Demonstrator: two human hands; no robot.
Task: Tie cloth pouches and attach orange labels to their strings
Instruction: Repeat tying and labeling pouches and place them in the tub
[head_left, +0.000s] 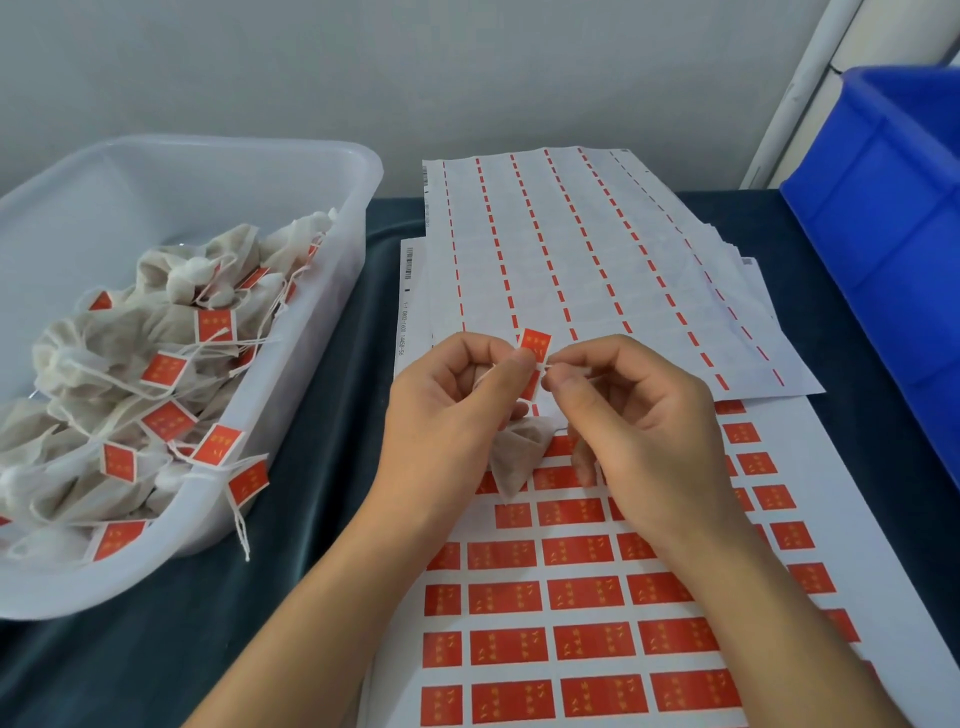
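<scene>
clear tub (332, 291) holds labelled pouches (156, 364)

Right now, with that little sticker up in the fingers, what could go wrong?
The small orange label is pinched by the left hand while the right hand pinches the thin white string. The label might fold crooked or miss the string. The small beige cloth pouch dangles below the hands, so a tug could swing it. It hangs over the white sheet of orange labels, where the sticky label might catch.
</scene>
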